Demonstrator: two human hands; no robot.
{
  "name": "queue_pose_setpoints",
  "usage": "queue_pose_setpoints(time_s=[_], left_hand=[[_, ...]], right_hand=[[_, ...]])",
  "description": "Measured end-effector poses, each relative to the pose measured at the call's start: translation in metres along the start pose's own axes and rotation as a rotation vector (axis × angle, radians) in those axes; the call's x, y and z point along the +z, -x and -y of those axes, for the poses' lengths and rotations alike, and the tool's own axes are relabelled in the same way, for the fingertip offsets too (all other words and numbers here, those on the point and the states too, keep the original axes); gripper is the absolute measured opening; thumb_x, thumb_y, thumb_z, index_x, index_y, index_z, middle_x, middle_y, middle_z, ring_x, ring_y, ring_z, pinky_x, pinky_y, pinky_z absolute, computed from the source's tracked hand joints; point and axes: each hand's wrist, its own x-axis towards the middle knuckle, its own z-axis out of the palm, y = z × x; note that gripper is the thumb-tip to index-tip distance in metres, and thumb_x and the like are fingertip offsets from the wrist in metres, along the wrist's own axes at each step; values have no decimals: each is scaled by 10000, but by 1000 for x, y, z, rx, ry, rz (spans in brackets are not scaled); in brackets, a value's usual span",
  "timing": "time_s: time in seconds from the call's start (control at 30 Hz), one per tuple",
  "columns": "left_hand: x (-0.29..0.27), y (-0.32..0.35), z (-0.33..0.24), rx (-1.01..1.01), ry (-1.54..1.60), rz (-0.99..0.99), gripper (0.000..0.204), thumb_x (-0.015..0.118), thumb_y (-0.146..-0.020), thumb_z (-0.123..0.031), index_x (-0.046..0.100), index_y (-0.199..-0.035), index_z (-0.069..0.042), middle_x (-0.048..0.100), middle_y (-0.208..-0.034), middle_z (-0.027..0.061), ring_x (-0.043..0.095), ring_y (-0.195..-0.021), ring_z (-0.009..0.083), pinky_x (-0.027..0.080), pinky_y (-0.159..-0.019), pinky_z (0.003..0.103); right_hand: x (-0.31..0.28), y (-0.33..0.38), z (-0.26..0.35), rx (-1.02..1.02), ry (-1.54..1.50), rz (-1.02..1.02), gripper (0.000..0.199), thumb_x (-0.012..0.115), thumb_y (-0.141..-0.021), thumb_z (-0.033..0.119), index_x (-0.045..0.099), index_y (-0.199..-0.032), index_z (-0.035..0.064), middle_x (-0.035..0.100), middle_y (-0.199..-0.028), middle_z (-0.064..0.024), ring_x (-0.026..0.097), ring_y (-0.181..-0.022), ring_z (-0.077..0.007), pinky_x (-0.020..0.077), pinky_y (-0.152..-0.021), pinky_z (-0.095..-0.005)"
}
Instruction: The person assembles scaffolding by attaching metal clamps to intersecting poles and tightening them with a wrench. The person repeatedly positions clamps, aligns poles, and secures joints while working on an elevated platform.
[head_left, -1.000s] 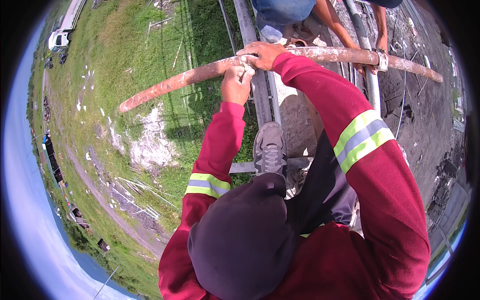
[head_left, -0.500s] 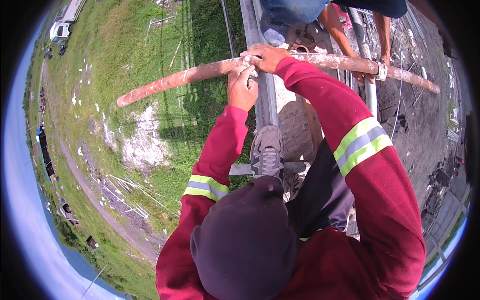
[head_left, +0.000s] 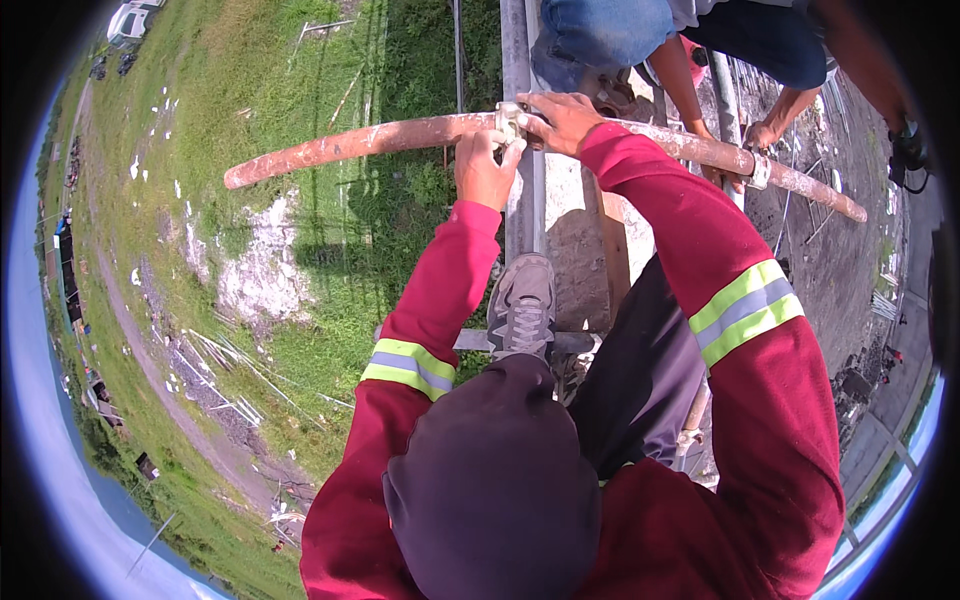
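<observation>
A rusty, paint-flecked scaffold pipe runs crosswise over a grey metal beam. Where they cross, a pale scaffold clamp sits around the pipe. My left hand grips the clamp's near side with thumb and fingers. From the right, my right hand has its fingers curled on the clamp's far and right side; its palm hides part of the pipe. Farther right, a co-worker's hand is by a second clamp on the same pipe, and their other hand is partly behind the pipe.
My shoe stands on the beam, above a cross tube. Far below on the left lies grass with pale rubble and scattered poles. An upright-running grey pipe passes under the rusty one near the co-worker's knees.
My left fingers have shifted on the clamp, which now shows more between my hands. The co-worker's hand has moved up off the pipe at the right. The whole view has shifted slightly.
</observation>
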Motion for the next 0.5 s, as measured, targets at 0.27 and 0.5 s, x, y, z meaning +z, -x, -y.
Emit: queue_pose_setpoints(time_s=[0.27, 0.5], left_hand=[[-9, -1, 0, 18, 12, -28, 236, 689, -727, -82, 577, -931, -42, 545, -1027, 172, 521, -976, 361, 432, -868, 444], [-8, -4, 6, 296, -117, 82, 256, 712, -725, -120, 575, -928, -43, 556, -979, 170, 536, -935, 366, 441, -841, 450]], right_hand=[[-10, 54, -26, 171, 363, 10, 713, 621, -793, 510, 389, -1393, 201, 462, -1348, -123, 338, -1321, -314, 160, -1071, -596], [4, 49, -18, 323, 359, 15, 736, 715, -731, 436, 396, -1348, 196, 426, -1340, -97, 324, -1319, -316, 179, -1058, -598]])
